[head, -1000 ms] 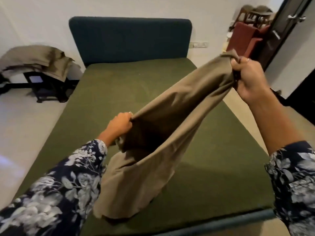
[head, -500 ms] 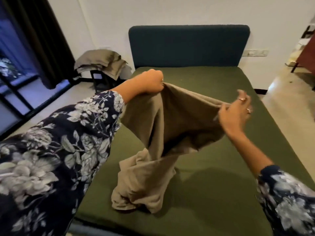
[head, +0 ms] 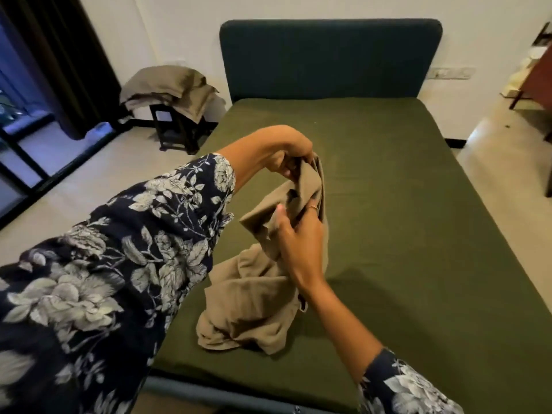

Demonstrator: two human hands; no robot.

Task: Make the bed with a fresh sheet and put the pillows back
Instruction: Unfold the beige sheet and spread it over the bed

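Left hand (head: 286, 158) fingers are pinching the top edge of the tan cloth (head: 254, 297); right hand (head: 301, 234) is gripping a fold just below. Cloth is hanging bunched and wrinkled, its lower end pooling on the green-sheeted bed (head: 403, 234) near the foot.

We see the tan sheet (head: 254, 297) bunched: its top edge pinched in the left fingers (head: 282, 167), folds wrapped round the right fingers (head: 310, 209) just below, the rest slumped beneath them on the green-covered bed (head: 403, 219).
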